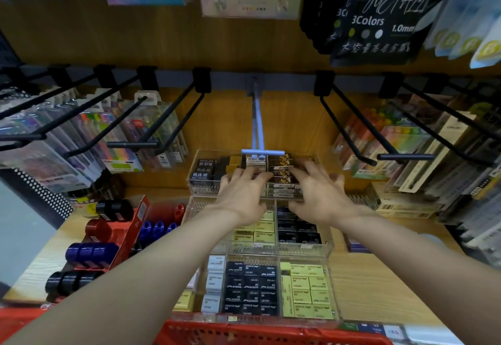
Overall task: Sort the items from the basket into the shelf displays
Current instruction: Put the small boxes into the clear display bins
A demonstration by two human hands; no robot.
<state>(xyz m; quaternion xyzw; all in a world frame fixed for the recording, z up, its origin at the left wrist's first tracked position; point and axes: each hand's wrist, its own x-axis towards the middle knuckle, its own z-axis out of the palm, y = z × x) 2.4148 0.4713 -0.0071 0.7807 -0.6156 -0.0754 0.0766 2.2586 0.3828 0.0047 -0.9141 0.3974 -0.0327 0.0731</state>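
Both my arms reach forward over the red basket (271, 335) at the bottom edge of view, to the top tier (199, 182) of the clear tiered display on the wooden shelf (379, 285); my left hand (241, 192) lies palm down on the middle of that tier, fingers (253, 172) stretched forward and only slightly bent, their tips resting on the small boxes (282, 174) packed there; I cannot tell whether the thumb pinches anything beneath the palm; my right hand (320, 195) lies just beside it, palm down too, fingers (315, 169) spread wide and nearly straight, tips touching the dark boxes with gold print at the tier's right side; they press or steady rather than curl round anything; the two hands nearly meet over the boxes, index fingers close together; a pale blue hook (261, 152) juts out just above my fingertips; left of my hands in the same tier sit black erasers (203, 171); the lower tiers (303, 249), under my wrists and forearms, hold rows of yellow, black and white erasers; red, blue and black tape rolls (89, 252) stand in a red stand to the left; pen packs (81, 138) hang on black hooks at either side
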